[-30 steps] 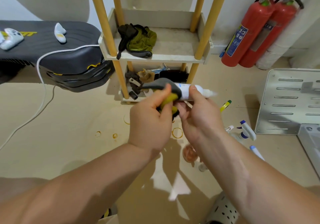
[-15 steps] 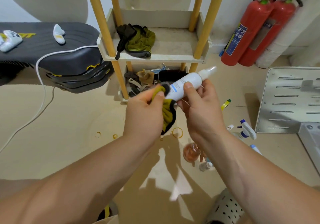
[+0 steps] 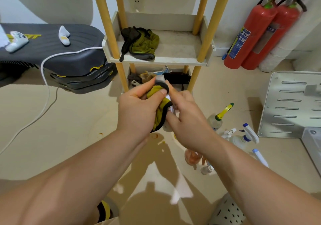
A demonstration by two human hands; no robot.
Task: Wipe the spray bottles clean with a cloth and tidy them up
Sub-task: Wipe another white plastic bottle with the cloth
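Observation:
My left hand (image 3: 137, 108) grips a yellow cloth with a dark edge (image 3: 159, 103) and wraps it round a white spray bottle (image 3: 160, 78), of which only the top end shows above the cloth. My right hand (image 3: 187, 120) holds the bottle's lower part from the right. Both hands are in mid-air in front of the shelf. Several more spray bottles lie on the floor to the right: one with a yellow nozzle (image 3: 218, 117), a blue-and-white trigger bottle (image 3: 246, 134), an orange bottle (image 3: 192, 157).
A wooden-post shelf (image 3: 182, 58) stands straight ahead, with another yellow-green cloth (image 3: 142, 42) on its tier and clutter below. Two red fire extinguishers (image 3: 257, 33) lean at the right wall. A metal slotted panel (image 3: 291, 103) lies right; a dark padded bench (image 3: 52, 51) stands left.
The bottle has swung from pointing up-right to nearly upright. My left hand has pulled the cloth up over most of it, so only its top end shows.

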